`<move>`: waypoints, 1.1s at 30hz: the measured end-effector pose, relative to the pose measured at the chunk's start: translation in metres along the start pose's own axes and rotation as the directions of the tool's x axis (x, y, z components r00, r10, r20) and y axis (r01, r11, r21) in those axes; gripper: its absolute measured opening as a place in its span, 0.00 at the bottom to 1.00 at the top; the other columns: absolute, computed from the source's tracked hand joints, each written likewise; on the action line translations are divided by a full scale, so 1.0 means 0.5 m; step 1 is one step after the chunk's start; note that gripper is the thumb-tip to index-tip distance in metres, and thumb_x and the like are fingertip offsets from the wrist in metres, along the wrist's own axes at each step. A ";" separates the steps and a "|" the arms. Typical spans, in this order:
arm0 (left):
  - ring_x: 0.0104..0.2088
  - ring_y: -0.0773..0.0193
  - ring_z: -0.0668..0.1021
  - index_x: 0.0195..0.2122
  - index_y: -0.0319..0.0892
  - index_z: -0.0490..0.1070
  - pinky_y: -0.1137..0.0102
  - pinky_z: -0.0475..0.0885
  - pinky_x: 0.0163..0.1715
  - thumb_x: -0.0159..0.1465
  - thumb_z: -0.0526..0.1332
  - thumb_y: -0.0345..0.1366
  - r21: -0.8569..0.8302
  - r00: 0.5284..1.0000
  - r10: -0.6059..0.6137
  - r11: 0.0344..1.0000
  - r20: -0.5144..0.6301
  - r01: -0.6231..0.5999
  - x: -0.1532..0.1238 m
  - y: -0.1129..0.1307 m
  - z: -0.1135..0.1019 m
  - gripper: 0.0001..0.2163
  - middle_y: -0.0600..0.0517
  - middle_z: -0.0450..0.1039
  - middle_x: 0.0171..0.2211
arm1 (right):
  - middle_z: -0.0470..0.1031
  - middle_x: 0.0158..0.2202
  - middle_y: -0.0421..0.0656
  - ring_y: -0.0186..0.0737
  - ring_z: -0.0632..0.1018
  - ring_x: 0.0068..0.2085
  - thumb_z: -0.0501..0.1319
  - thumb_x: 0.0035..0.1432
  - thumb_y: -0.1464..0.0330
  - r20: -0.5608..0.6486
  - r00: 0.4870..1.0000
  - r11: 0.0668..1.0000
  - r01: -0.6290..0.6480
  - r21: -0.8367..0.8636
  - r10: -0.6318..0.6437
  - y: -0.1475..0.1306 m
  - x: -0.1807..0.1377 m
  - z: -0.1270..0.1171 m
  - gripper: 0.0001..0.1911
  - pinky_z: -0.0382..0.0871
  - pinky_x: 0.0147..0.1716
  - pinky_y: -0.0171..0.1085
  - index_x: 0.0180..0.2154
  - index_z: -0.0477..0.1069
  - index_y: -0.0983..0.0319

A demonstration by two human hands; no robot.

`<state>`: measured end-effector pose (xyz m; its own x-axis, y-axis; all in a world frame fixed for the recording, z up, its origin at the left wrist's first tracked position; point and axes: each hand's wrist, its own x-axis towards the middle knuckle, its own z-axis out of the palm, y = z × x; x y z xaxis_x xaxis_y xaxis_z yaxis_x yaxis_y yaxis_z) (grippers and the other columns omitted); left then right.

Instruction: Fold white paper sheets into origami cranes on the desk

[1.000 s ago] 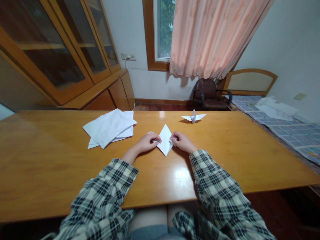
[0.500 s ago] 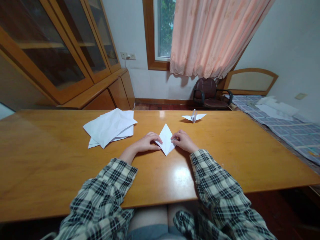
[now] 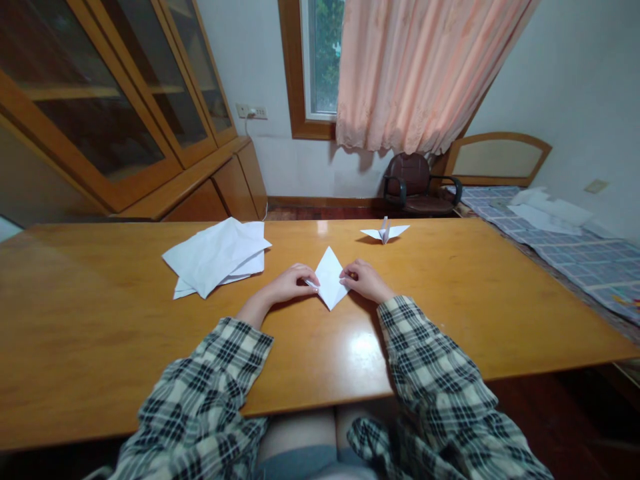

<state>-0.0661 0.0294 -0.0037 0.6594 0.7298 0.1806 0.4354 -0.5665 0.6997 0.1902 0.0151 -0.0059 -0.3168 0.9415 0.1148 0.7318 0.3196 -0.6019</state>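
A folded white sheet of paper [image 3: 330, 279], shaped like a diamond, lies on the wooden table with one point toward me. My left hand [image 3: 295, 283] pinches its left corner between thumb and fingers. At the opposite corner, my right hand [image 3: 366, 280] grips the paper with thumb and fingertips, its other fingers curled. Beyond my right hand stands a white paper crane [image 3: 385, 232] with its wings spread. Left of my left hand is a loose stack of white paper sheets [image 3: 215, 257].
The wooden table [image 3: 440, 267] reaches across in front of me. Behind it are a glass-doored cabinet [image 3: 135, 120] on the left, a brown armchair [image 3: 410, 180], and a bed [image 3: 540, 220] with papers on it at the right. A pink curtain [image 3: 405, 73] hangs by the window.
The whole view has shifted slightly. Both hands stay at the two side corners of the folded paper, with hardly any visible movement; the crane and the stack rest where they were.
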 end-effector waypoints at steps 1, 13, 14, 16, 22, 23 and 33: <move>0.44 0.58 0.74 0.34 0.44 0.77 0.63 0.65 0.48 0.58 0.65 0.48 0.000 1.000 -0.006 1.000 -0.008 0.006 0.000 0.002 0.000 0.12 0.50 0.76 0.38 | 0.66 0.33 0.42 0.36 0.69 0.36 0.65 0.54 0.70 -0.001 1.000 1.000 -0.001 0.003 0.001 0.000 0.000 0.000 0.06 0.61 0.39 0.35 0.36 0.77 0.62; 0.39 0.60 0.75 0.34 0.45 0.78 0.66 0.67 0.42 0.63 0.60 0.47 0.167 0.991 0.014 0.986 -0.131 0.009 -0.001 0.002 0.004 0.12 0.51 0.76 0.35 | 0.66 0.32 0.41 0.35 0.68 0.35 0.64 0.55 0.70 -0.006 1.000 1.000 0.020 0.006 -0.020 0.002 -0.001 -0.001 0.05 0.61 0.38 0.34 0.36 0.77 0.62; 0.39 0.61 0.75 0.34 0.45 0.78 0.66 0.67 0.42 0.63 0.59 0.46 0.185 0.991 0.031 0.983 -0.127 -0.007 -0.002 0.002 0.003 0.12 0.50 0.76 0.36 | 0.66 0.32 0.41 0.36 0.69 0.35 0.64 0.55 0.69 -0.007 1.000 1.000 0.025 0.005 -0.025 0.002 -0.001 -0.001 0.05 0.61 0.38 0.34 0.35 0.77 0.62; 0.39 0.61 0.75 0.36 0.45 0.78 0.66 0.67 0.42 0.64 0.59 0.44 0.214 0.991 0.042 0.977 -0.127 -0.014 -0.004 0.005 0.001 0.11 0.50 0.76 0.36 | 0.67 0.32 0.42 0.36 0.69 0.36 0.63 0.57 0.69 -0.013 0.999 0.999 0.033 -0.002 -0.033 0.003 0.000 -0.001 0.05 0.61 0.38 0.35 0.35 0.77 0.63; 0.38 0.60 0.74 0.35 0.43 0.75 0.66 0.67 0.39 0.63 0.60 0.40 0.308 0.992 0.041 0.951 -0.118 -0.002 -0.004 0.024 0.001 0.08 0.49 0.75 0.35 | 0.70 0.33 0.45 0.38 0.70 0.37 0.57 0.63 0.69 0.000 0.998 0.998 0.057 -0.014 -0.057 0.010 0.004 -0.001 0.11 0.61 0.39 0.36 0.37 0.77 0.64; 0.38 0.60 0.74 0.35 0.43 0.75 0.66 0.67 0.39 0.63 0.60 0.40 0.320 0.993 0.044 0.947 -0.112 -0.005 -0.003 0.025 0.002 0.08 0.49 0.75 0.34 | 0.70 0.33 0.45 0.38 0.70 0.37 0.56 0.63 0.68 0.010 0.998 0.998 0.061 -0.010 -0.061 0.012 0.005 -0.002 0.11 0.61 0.39 0.36 0.37 0.77 0.65; 0.34 0.61 0.73 0.33 0.42 0.71 0.68 0.66 0.34 0.66 0.55 0.43 0.310 0.984 -0.007 0.949 -0.179 0.063 -0.003 0.026 0.006 0.11 0.50 0.72 0.33 | 0.75 0.36 0.46 0.42 0.72 0.41 0.43 0.68 0.52 0.108 0.986 0.985 0.109 0.137 -0.124 0.022 0.008 -0.026 0.29 0.62 0.46 0.41 0.39 0.78 0.61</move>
<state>-0.0595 0.0200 0.0030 0.5358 0.7906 0.2964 0.6448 -0.6098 0.4608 0.2047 0.0237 -0.0016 -0.4687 0.8774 0.1024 0.6031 0.4025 -0.6887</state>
